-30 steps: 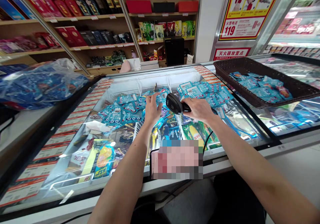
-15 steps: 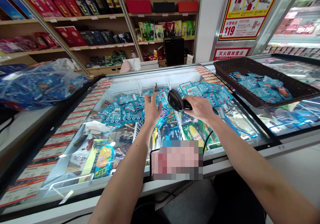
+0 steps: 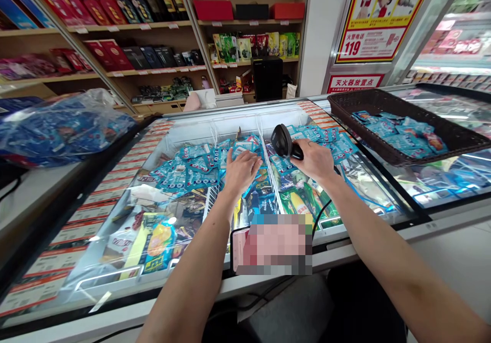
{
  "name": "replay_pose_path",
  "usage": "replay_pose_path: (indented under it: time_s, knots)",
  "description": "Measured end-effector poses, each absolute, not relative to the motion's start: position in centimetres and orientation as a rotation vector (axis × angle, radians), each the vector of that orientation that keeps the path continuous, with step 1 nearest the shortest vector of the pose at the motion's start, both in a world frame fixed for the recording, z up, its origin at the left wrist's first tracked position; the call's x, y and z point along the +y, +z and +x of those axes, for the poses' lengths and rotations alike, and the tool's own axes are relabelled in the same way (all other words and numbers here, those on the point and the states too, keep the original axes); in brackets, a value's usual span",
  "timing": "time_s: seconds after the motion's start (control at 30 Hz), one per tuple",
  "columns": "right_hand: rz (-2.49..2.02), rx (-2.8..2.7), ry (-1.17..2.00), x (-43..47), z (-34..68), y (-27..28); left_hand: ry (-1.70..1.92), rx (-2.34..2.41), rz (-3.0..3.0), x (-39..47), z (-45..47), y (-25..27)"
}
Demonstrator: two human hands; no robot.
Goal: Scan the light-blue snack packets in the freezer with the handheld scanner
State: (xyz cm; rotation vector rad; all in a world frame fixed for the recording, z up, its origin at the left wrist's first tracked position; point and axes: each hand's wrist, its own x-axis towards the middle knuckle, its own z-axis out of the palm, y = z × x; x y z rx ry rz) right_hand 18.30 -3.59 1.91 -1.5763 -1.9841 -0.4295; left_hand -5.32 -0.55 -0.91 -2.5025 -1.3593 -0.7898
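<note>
My right hand point(image 3: 315, 160) is wrapped round the handle of a black barcode scanner point(image 3: 282, 141), whose head points left and away from me. A black cord runs down from it. My left hand point(image 3: 242, 170) lies palm down, fingers stretched out, over small blue snack packets point(image 3: 245, 146) on the freezer's glass top; whether it touches one is hard to see. More blue packets point(image 3: 182, 172) lie in a pile left of this hand, and another pile of blue packets point(image 3: 341, 146) sits beyond the scanner on the right.
A phone point(image 3: 240, 251) with a blurred screen rests on the freezer's front edge point(image 3: 337, 258). Wrapped ice creams point(image 3: 159, 241) show through the glass. At right stands a brown woven basket point(image 3: 378, 141) holding blue packets. A plastic bag of blue packs point(image 3: 65, 128) is at left. Shelves point(image 3: 245, 23) line the back.
The barcode scanner in my right hand has moved slightly right and up. My left hand has turned and shifted a little right, its fingers now lower over the packets.
</note>
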Motion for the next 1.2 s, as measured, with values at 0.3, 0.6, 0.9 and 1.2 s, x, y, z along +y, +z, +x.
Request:
replay_pose_path:
  time_s: [0.3,0.6,0.9,1.2]
  knots:
    - [-1.622,-1.960,-0.421,-3.6,18.4,1.9,-0.891,-1.498,-2.263,-0.1,-5.6,-1.9]
    - [-1.606,-1.942,-0.444,-3.5,18.4,1.9,-0.648,-0.987,-2.820,-1.2,-4.5,0.2]
    - [-1.609,-1.972,-0.422,-3.6,18.4,2.0,-0.534,-1.007,-2.909,-1.9,-4.2,0.8]
    - [-1.634,-2.001,-0.416,-3.8,18.0,2.1,-0.659,-1.216,-2.619,-1.8,-4.1,0.1]
